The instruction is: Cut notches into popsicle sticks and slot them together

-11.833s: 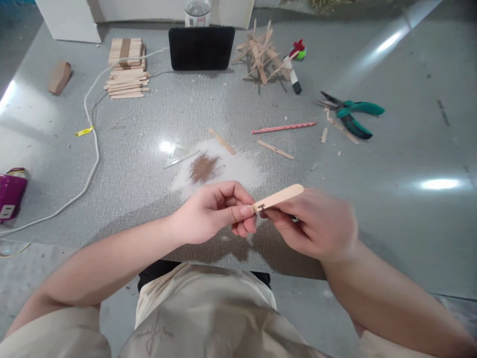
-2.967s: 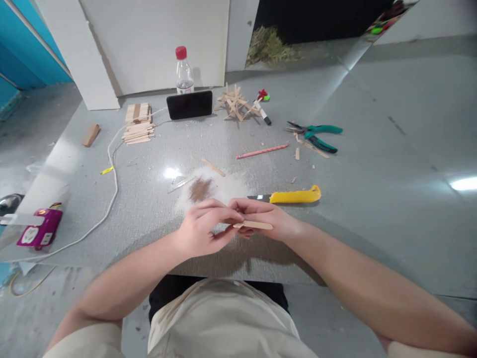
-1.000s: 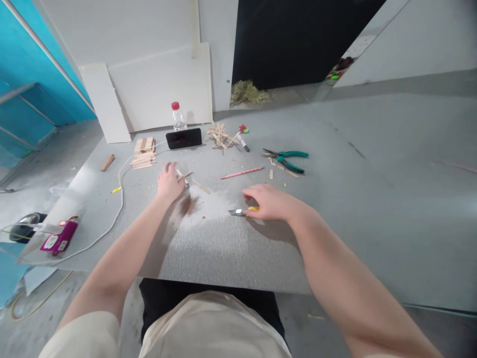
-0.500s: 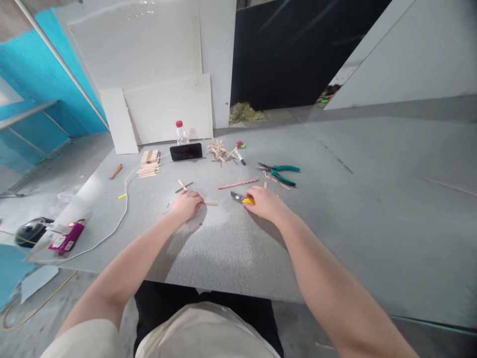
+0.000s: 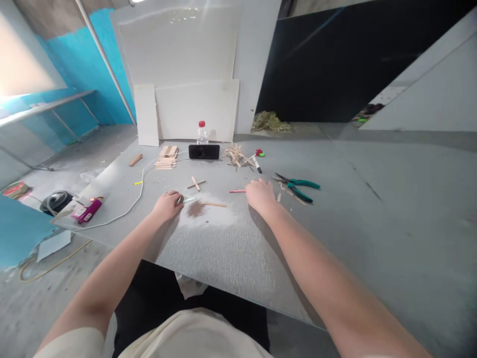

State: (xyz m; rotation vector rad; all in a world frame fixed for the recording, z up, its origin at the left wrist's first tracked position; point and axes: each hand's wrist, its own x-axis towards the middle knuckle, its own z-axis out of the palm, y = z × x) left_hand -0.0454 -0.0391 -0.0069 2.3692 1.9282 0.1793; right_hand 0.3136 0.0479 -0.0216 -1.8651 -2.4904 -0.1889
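Observation:
My left hand is closed on a slim, pale, green-tinged object, whose tip points right over the tabletop. Just right of it, a wooden craft stick lies beside a brown dusty smudge. Behind these, two sticks form a small cross. My right hand rests on the table with curled fingers, covering one end of a pink striped pencil. What those fingers hold, if anything, is hidden. The yellow utility knife is out of sight.
Green-handled pliers lie right of my right hand, over stick pieces. Farther back are a stick heap, a marker, a propped phone, a bottle and stacked sticks. A white cable runs along the left.
My left hand has left the craft stick and grasped the slim pale object. The utility knife in my right hand has gone from view, and that hand now covers part of the pencil. The view shifted left.

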